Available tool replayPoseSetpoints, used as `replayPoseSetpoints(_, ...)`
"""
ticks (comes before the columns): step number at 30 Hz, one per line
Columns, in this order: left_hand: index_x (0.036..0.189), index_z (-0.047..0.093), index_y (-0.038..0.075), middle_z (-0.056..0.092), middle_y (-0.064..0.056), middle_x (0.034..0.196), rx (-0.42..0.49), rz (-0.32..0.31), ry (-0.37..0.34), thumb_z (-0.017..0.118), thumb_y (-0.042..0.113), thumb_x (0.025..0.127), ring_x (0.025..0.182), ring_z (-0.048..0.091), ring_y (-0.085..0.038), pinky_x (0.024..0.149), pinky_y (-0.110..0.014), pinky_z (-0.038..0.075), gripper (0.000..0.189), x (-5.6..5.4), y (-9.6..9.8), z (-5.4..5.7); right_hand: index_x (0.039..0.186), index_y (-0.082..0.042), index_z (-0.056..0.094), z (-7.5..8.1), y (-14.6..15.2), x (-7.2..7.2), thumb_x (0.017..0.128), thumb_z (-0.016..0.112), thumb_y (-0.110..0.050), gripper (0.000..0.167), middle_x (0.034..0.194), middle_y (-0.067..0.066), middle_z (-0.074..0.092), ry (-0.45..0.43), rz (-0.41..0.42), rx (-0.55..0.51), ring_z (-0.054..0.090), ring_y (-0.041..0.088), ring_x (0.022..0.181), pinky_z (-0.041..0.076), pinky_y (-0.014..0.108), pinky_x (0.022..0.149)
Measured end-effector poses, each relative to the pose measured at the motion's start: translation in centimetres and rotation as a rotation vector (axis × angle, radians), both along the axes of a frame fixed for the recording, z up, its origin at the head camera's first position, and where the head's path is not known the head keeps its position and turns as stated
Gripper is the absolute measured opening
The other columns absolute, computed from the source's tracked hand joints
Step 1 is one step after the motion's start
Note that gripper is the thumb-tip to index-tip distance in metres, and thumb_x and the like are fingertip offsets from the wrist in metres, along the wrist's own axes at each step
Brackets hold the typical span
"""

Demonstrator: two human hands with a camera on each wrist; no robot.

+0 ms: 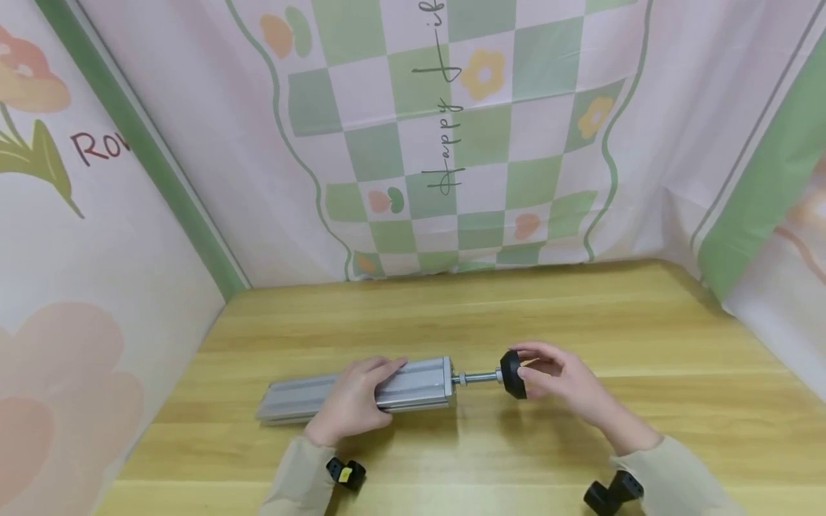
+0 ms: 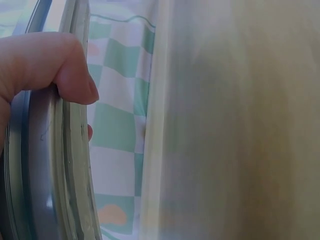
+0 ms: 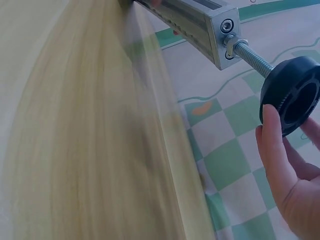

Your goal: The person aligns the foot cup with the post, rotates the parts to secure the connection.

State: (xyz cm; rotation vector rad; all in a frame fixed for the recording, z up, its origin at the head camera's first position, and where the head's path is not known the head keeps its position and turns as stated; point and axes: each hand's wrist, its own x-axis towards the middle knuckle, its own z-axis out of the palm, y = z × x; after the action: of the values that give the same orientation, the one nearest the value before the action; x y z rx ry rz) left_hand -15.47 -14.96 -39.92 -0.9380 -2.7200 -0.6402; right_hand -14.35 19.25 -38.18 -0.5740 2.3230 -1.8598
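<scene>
Head view: the metal bar (image 1: 419,383) lies aslant from lower left to lower centre of the frame, above the desk (image 1: 516,308); its right end appears raised, though whether the left end bears on the wood cannot be told. Your left hand (image 1: 353,394) grips the bar across its width, thumb toward the near edge, fingers over the far one. Your right hand (image 1: 568,383) pinches the black foot (image 1: 513,375) at its rim, right of centre, thumb and fingers bent to opposite sides. The threaded rod (image 1: 482,377) joins foot to bar, with a nut (image 3: 235,45) close against the end plate (image 3: 215,42). Judged step: holding the bar steady while the foot is handled, probably for turning. For that, let your left hand resist any twist and hold the bar level; its grip near mid-bar looks sound. Set your right fingertips evenly round the rim and turn about the rod's line, without pulling sideways; a skewed push would likely load the thread. Take short turns, re-gripping between them, and watch whether the nut turns along. Direction of turn: not readable from these views.
</scene>
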Motion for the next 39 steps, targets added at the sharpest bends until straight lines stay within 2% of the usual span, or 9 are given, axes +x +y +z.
replayPoseSetpoints(4,0.134,0.055,0.014,0.064,-0.001,0.113,-0.004,0.009,0.003,0.077,0.008,0.055,0.097,0.060,-0.015,0.089,-0.040,0.049,0.083,0.0,0.0,0.1,0.131,0.012,0.042,0.4,-0.2,-0.3,0.095,0.052,-0.014,0.046,0.115,0.027,0.054,-0.065,-0.019,0.023,0.062,0.006,0.087,0.057,0.040,0.067)
replayPoseSetpoints(15,0.134,0.055,0.015,0.063,0.000,0.113,-0.006,0.010,0.014,0.077,0.009,0.055,0.097,0.060,-0.015,0.088,-0.039,0.049,0.083,-0.2,0.1,0.0,0.123,0.015,0.047,0.7,-0.3,-0.7,0.098,0.047,-0.020,0.043,0.104,0.021,0.062,-0.108,-0.047,0.090,0.064,0.017,0.079,0.057,0.039,0.064)
replayPoseSetpoints(20,0.134,0.056,0.016,0.064,-0.003,0.114,0.013,0.020,0.032,0.079,0.010,0.054,0.099,0.060,-0.018,0.089,-0.041,0.049,0.084,-0.2,0.1,0.0,0.132,0.013,0.039,0.4,0.0,-0.5,0.099,0.043,-0.016,0.044,0.118,0.030,0.053,-0.042,-0.013,0.065,0.061,0.005,0.090,0.057,0.040,0.068)
replayPoseSetpoints(22,0.133,0.056,0.014,0.064,-0.004,0.114,0.033,0.020,0.043,0.080,0.011,0.052,0.100,0.061,-0.020,0.089,-0.041,0.049,0.084,-0.2,0.1,0.0,0.136,0.010,0.035,0.1,0.2,-0.3,0.097,0.044,-0.010,0.045,0.126,0.020,0.051,0.027,0.017,0.034,0.057,0.000,0.096,0.057,0.038,0.071)
replayPoseSetpoints(24,0.132,0.057,0.014,0.064,-0.005,0.114,0.050,0.018,0.053,0.081,0.011,0.051,0.100,0.061,-0.022,0.089,-0.041,0.049,0.084,-0.2,0.0,0.1,0.140,0.003,0.034,-0.2,0.4,-0.2,0.094,0.049,-0.002,0.049,0.133,0.003,0.047,0.118,0.053,0.007,0.055,-0.004,0.102,0.057,0.034,0.074)
replayPoseSetpoints(27,0.132,0.057,0.014,0.064,-0.004,0.114,0.056,0.016,0.058,0.081,0.011,0.051,0.100,0.061,-0.022,0.088,-0.041,0.050,0.084,-0.2,0.0,0.2,0.143,-0.008,0.037,-0.4,0.4,-0.2,0.085,0.058,0.006,0.063,0.132,-0.021,0.044,0.220,0.109,-0.013,0.054,-0.004,0.107,0.056,0.028,0.075)
replayPoseSetpoints(29,0.132,0.057,0.014,0.064,-0.004,0.114,0.048,0.015,0.061,0.080,0.011,0.052,0.101,0.061,-0.021,0.089,-0.040,0.049,0.084,-0.2,-0.1,0.2,0.143,-0.016,0.040,-0.5,0.4,-0.1,0.082,0.063,0.007,0.069,0.131,-0.024,0.045,0.247,0.131,-0.016,0.055,-0.003,0.107,0.056,0.026,0.075)
replayPoseSetpoints(36,0.133,0.057,0.015,0.063,-0.003,0.114,0.021,0.017,0.072,0.080,0.012,0.052,0.099,0.061,-0.020,0.088,-0.041,0.049,0.085,-0.1,-0.1,0.0,0.135,0.005,0.044,-0.4,-0.1,0.0,0.080,0.066,0.005,0.060,0.118,-0.023,0.053,0.240,0.081,-0.004,0.060,0.001,0.095,0.056,0.025,0.072)
replayPoseSetpoints(39,0.133,0.056,0.015,0.064,-0.002,0.112,0.006,0.017,0.089,0.081,0.012,0.051,0.097,0.061,-0.019,0.087,-0.041,0.049,0.085,-0.1,0.0,-0.1,0.132,0.008,0.044,-0.2,-0.2,-0.1,0.081,0.066,0.003,0.056,0.112,-0.015,0.057,0.235,0.060,0.024,0.061,0.004,0.090,0.056,0.025,0.069)
